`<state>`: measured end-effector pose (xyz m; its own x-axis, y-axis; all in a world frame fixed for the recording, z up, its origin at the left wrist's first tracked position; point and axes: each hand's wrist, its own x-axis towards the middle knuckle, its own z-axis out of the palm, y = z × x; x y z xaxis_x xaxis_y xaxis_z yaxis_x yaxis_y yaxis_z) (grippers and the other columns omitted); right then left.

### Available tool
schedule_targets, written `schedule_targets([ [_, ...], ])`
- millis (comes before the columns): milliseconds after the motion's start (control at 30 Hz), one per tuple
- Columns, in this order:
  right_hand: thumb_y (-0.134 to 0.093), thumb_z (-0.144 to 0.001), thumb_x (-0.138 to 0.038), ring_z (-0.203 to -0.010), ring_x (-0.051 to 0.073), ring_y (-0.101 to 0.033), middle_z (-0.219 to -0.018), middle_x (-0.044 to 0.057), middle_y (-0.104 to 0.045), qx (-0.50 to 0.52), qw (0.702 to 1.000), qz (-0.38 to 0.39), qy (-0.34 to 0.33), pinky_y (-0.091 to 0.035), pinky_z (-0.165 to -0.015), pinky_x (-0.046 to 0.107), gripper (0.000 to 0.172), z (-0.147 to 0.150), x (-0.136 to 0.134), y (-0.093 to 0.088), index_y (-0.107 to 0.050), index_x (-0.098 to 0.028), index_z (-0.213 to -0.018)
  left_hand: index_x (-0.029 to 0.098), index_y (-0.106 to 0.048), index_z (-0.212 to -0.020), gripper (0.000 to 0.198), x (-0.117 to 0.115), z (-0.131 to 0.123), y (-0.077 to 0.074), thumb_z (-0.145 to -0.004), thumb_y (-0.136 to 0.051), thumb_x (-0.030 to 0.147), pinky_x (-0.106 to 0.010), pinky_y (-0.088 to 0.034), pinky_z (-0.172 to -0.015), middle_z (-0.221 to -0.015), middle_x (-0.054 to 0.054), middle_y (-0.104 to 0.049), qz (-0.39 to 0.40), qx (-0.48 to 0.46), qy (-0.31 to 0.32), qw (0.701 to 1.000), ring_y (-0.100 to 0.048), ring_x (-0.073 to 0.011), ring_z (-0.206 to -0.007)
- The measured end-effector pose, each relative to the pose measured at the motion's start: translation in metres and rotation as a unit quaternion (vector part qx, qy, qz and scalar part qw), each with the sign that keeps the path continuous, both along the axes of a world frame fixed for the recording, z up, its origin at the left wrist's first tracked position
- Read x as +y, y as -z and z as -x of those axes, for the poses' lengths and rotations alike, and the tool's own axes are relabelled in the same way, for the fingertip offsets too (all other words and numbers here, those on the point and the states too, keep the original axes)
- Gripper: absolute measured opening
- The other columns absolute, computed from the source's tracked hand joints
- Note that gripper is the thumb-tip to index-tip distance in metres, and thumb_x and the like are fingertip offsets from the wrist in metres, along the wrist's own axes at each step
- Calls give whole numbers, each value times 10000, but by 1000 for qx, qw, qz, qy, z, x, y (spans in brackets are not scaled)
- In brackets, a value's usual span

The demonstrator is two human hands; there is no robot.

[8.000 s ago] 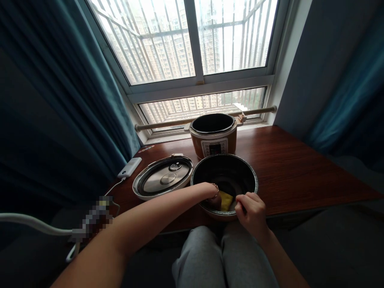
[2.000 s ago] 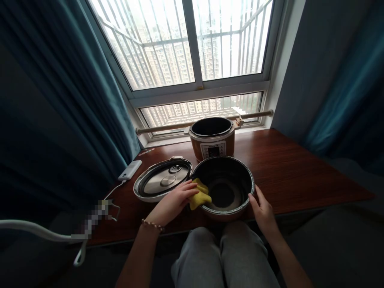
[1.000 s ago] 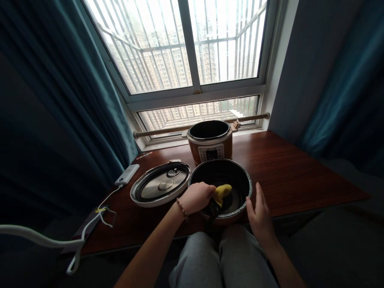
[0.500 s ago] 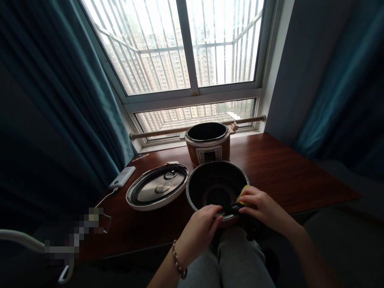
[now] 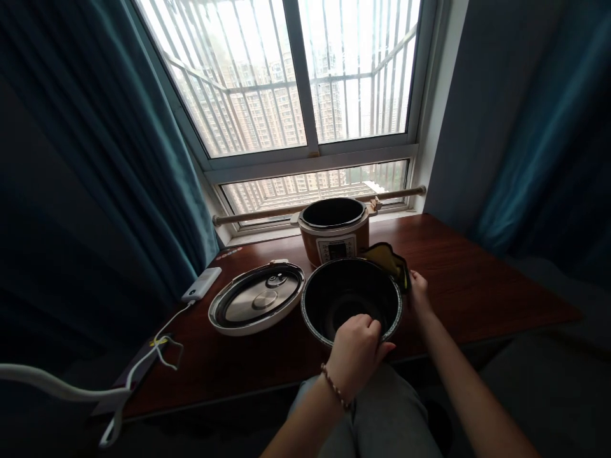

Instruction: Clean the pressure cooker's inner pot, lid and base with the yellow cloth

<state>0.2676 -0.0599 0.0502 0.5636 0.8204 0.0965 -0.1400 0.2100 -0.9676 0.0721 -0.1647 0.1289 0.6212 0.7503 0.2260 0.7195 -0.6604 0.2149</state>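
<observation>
A black inner pot with a pale rim rests at the table's front edge, its mouth facing me. My left hand is closed over the near rim, fingers inside the pot and thumb outside. At the pot's right side, my right hand grips the edge of a yellow cloth with dark trim, which lies against the far right rim. Just behind stands the brown and white cooker body. Left of the pot, the cooker lid lies with its metal inner face up.
The dark red wooden table runs up to the window. On its left side are a white power bank and a white cable. A thick white curved arm comes in at lower left. A rod crosses the sill.
My right hand has moved up and away along the pot's right side, and the cloth now hangs spread out from it. My left hand has moved right and gripped the near rim.
</observation>
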Motion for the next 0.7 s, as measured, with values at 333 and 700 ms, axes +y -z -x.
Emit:
schedule_targets([
  [333, -536, -749, -478, -707, 207, -645, -793, 22, -667, 100, 991, 91, 17, -525, -600, 330, 351, 39, -111, 52, -533, -200, -964, 146, -566, -810, 229, 2, -2, -2, -891, -358, 198, -344, -482, -782, -868, -96, -612, -47, -72, 29, 996, -570, -208, -864],
  [700, -431, -818, -537, -1230, 268, -426, -1311, 85, -496, -46, 995, 48, 74, -340, -1013, 393, 578, 64, -111, -31, -462, -192, -1280, 178, -548, -759, 257, 2, 32, -8, -902, -397, 330, -232, -436, -639, -734, -15, -568, 89, -435, -72, 893, -524, -126, -678],
])
